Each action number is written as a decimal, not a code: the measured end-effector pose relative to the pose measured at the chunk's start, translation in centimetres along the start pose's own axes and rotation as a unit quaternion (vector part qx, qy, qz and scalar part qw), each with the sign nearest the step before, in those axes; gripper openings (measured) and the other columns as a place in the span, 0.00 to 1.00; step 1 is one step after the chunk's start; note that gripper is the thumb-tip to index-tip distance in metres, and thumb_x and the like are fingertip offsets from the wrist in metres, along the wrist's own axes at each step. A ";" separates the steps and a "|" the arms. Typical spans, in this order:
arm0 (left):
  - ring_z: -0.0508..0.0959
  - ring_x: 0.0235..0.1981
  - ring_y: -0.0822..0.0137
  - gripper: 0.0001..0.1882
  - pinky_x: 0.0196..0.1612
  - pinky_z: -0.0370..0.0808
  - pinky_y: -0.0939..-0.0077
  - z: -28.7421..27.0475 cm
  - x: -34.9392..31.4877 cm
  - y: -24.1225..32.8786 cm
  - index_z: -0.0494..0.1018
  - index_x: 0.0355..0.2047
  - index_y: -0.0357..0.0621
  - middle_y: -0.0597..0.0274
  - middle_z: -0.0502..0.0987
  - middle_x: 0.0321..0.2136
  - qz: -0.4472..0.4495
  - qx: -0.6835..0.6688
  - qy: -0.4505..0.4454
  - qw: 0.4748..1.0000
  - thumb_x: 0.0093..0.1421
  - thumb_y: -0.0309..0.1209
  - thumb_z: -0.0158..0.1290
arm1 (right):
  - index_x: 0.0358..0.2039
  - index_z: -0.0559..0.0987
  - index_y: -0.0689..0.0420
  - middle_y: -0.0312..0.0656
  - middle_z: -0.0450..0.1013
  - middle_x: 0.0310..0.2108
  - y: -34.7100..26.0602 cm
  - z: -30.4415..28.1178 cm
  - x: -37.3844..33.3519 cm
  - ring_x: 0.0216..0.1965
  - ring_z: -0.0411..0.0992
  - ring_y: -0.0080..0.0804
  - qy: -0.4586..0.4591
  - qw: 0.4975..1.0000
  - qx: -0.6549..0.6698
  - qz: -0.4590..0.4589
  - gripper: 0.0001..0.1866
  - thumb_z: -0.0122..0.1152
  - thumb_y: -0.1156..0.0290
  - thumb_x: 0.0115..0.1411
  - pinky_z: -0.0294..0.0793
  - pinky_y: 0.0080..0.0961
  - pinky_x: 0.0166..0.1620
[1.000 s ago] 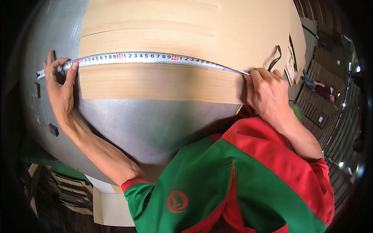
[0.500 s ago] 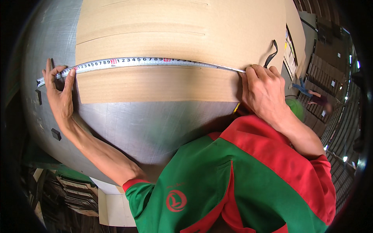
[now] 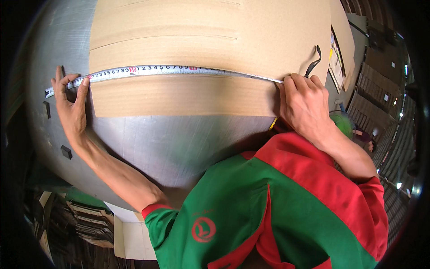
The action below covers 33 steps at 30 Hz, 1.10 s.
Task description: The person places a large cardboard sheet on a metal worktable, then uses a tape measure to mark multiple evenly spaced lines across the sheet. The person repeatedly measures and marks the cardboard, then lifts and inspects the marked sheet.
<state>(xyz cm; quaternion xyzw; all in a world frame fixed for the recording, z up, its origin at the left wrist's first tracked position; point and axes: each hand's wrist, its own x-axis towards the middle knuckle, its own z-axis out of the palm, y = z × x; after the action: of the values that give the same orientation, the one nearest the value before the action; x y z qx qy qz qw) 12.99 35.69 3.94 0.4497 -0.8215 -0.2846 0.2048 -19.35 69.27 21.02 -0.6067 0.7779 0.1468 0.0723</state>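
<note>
A sheet of brown cardboard (image 3: 188, 96) lies on a grey metal tabletop (image 3: 148, 139). The pulled-out blade of a tape measure (image 3: 161, 70) runs across it from left to right, bowed slightly upward. With thumb and bent finger, my left hand (image 3: 74, 105) pinches the blade at the cardboard's left edge; its hooked end sticks out past the hand over the metal. Closed in a fist, my right hand (image 3: 304, 96) grips the other end of the tape measure near the cardboard's lower right corner. The case is hidden in that fist, and a black wrist strap (image 3: 313, 61) stands out beyond it.
Two small black blocks (image 3: 66, 152) sit along the tabletop's left side. Stacked cardboard (image 3: 92, 224) is at lower left, beside a pale open carton (image 3: 134, 240). At right are a round green blurred thing (image 3: 342, 124), more cardboard stacks (image 3: 369, 110) and a partly visible person (image 3: 365, 136).
The view has shifted slightly, and the person in the background at right has moved lower. Both my hands keep their hold on the tape measure.
</note>
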 end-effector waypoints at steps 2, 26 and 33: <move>0.49 0.76 0.44 0.19 0.75 0.45 0.44 -0.3 0.2 0.5 0.81 0.44 0.46 0.46 0.62 0.71 -0.020 -0.032 -0.014 0.999 0.56 0.40 0.71 | 0.24 0.76 0.61 0.49 0.75 0.24 0.2 -0.3 0.5 0.25 0.76 0.48 -0.004 1.000 0.027 0.006 0.06 0.64 0.74 0.55 0.73 0.40 0.34; 0.76 0.51 0.58 0.12 0.57 0.72 0.62 6.1 -4.3 22.9 0.84 0.38 0.46 0.62 0.81 0.45 0.173 -0.022 -0.147 0.974 0.55 0.34 0.69 | 0.30 0.81 0.71 0.56 0.72 0.24 22.2 1.6 -12.6 0.27 0.71 0.53 -0.153 0.953 0.226 0.128 0.12 0.66 0.72 0.61 0.69 0.42 0.35; 0.75 0.43 0.62 0.11 0.52 0.69 0.63 6.9 -4.7 23.3 0.84 0.33 0.47 0.67 0.81 0.34 0.144 -0.011 -0.162 0.976 0.54 0.37 0.70 | 0.31 0.82 0.70 0.55 0.71 0.26 23.4 2.1 -13.5 0.27 0.70 0.52 -0.120 0.957 0.233 0.122 0.10 0.65 0.73 0.61 0.68 0.42 0.35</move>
<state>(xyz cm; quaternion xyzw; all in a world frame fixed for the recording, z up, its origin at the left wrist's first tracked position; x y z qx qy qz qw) -3.13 51.78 13.56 0.2721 -0.8967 -0.3302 0.1132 -38.66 87.59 26.29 -0.4513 0.8445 0.0411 0.2854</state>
